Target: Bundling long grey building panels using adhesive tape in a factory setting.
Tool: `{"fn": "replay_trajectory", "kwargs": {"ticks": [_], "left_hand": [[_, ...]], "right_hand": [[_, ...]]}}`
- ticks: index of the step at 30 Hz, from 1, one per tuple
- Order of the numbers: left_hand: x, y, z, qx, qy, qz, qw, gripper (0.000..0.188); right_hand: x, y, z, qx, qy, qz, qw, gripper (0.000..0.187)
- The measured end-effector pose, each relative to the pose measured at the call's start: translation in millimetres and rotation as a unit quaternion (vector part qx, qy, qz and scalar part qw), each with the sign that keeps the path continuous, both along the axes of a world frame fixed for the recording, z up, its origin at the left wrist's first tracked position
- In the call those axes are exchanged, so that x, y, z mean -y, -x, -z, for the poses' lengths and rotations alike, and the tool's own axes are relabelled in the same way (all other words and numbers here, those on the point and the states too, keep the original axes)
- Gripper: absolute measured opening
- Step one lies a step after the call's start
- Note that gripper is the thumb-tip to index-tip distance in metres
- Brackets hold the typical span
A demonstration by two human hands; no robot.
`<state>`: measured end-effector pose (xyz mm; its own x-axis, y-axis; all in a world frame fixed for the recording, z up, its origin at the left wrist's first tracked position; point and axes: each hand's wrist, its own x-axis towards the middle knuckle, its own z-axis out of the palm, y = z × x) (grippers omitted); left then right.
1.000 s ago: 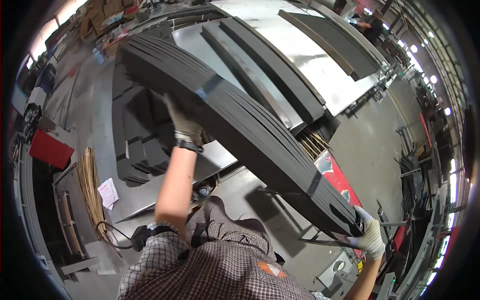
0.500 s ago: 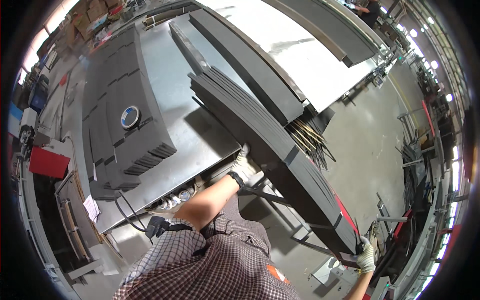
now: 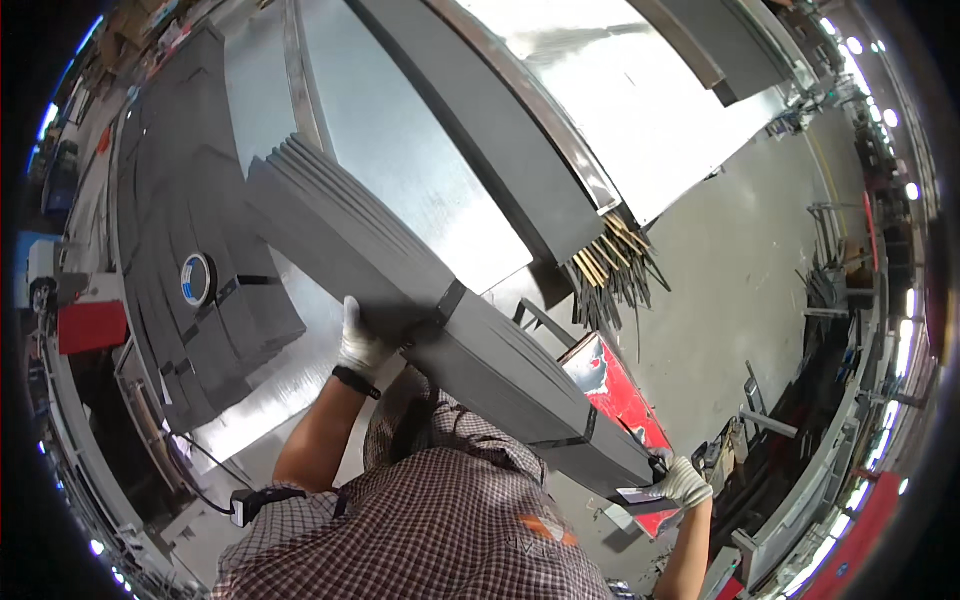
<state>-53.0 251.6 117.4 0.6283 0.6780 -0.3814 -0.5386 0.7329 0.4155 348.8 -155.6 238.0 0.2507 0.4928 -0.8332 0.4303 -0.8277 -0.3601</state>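
A long bundle of dark grey strips (image 3: 490, 360) slants across my front, banded with black tape in two places. My gloved left hand (image 3: 362, 345) supports its lower side near the middle, thumb up along the edge; the other fingers are partly hidden beneath. At the bundle's lower right end, my gloved right hand (image 3: 684, 484) grips the tip. The far left end of the bundle reaches over the metal table (image 3: 400, 160). A roll of tape (image 3: 198, 279) lies on stacked grey strips (image 3: 190, 200) at the left.
Another long grey stack (image 3: 500, 140) lies across the table, with thin rods (image 3: 615, 255) jutting out below its end. A worn red-and-white surface (image 3: 625, 395) shows behind the bundle's right part. Metal racks (image 3: 825, 275) and a red box (image 3: 92, 327) stand at the sides.
The bundle has shifted left and closer to my body, its left end now over the table beside the stacked strips. Both hands have moved left with it, still holding it.
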Motion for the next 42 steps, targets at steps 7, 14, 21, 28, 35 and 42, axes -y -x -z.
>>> {"fn": "replay_trajectory", "kwargs": {"ticks": [7,14,21,28,35,42], "left_hand": [[72,-79,4,-0.093,0.045,0.019,0.994,0.067],[111,-136,9,-0.289,0.11,-0.068,0.948,0.042],[145,-155,15,-0.37,-0.099,-0.061,0.922,0.053],[142,-147,32,-0.462,-0.206,-0.082,0.859,0.07],[151,-131,44,-0.529,-0.205,-0.067,0.821,0.066],[143,-161,14,-0.415,-0.24,-0.214,0.851,0.061]], "right_hand": [[111,-120,65,-0.116,0.146,-0.021,0.982,0.081],[-121,-174,83,0.157,-0.293,0.069,0.941,0.034],[-384,-249,182,0.359,-0.432,-0.076,0.824,0.051],[-435,-226,195,0.348,-0.479,-0.122,0.797,0.049],[-362,-72,97,0.206,-0.459,-0.046,0.863,0.03],[-297,72,97,-0.062,-0.368,-0.142,0.917,0.066]]}}
